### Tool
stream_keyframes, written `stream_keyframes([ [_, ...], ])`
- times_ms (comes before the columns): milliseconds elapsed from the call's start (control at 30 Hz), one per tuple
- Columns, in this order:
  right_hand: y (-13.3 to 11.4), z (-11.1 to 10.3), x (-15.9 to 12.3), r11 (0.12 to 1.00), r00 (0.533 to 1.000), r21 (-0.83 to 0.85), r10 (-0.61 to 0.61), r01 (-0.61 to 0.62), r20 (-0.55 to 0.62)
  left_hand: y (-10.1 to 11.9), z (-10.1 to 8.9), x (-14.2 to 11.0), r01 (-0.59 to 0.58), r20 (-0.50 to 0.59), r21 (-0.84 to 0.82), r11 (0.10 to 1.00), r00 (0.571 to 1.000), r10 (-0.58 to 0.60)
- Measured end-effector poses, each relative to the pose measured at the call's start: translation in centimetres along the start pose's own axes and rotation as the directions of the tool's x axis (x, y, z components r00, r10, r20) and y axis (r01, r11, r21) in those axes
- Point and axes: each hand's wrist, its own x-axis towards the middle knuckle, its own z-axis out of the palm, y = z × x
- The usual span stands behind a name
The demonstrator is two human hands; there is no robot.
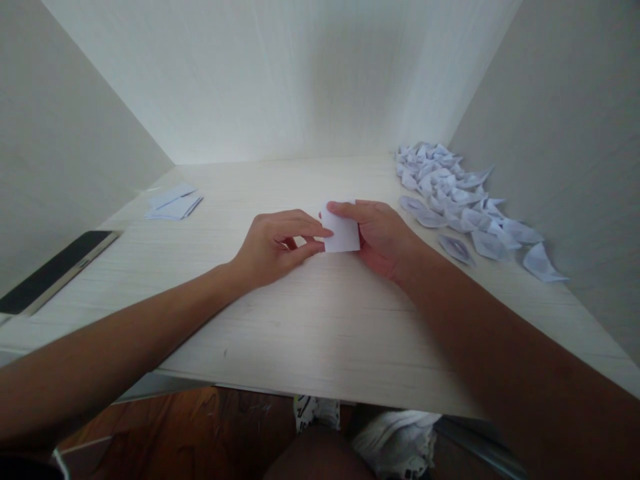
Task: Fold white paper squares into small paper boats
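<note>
1. Paper (343,233) up between both hands, over the middle of the surface (300,320); small, flat-looking, near square; number of folds in it, cannot tell.
2. Right hand (383,233) clamped on the paper's right side, thumb across the front, other fingers behind; left hand (280,243) pinching the left edge near the lower corner, forefinger on the front; hands near each other, paper bridging them.
3. Done, by the look of it: the folded pieces (450,193), pointed ends, heaped at the far right and trailing nearer along the right wall (565,133); overlapping, so no sure count; a few lie loose at the near end.
4. Left, judging by shape: the sheets (175,208), a small flat batch at far left, slightly fanned; count unclear.
5. Overall: seems well along, pieces far outnumber visible sheets; the held paper looks part-way at most, lacking the pieces' pointed shape.
6. Dark slab (60,270), maybe a phone, at the left edge; apart from the work.
</note>
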Motion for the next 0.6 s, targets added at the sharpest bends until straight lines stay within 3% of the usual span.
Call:
stream_keyframes([
  [200,0.0,0.0,-0.2,1.000,1.000,-0.005,0.021,-0.021,0.010,-0.1,0.1,0.1,0.011,-0.033,-0.022,1.000,0.999,-0.011],
  [400,-0.3,-0.5,0.0,0.999,0.997,-0.019,0.038,-0.037,0.071,-0.3,0.0,0.1,0.028,-0.143,-0.058,0.998,0.989,-0.036],
  [600,-0.5,-1.4,0.1,0.989,0.996,-0.139,-0.041,0.052,0.081,-0.6,-0.2,0.3,0.024,-0.195,-0.100,0.995,0.980,-0.043],
])
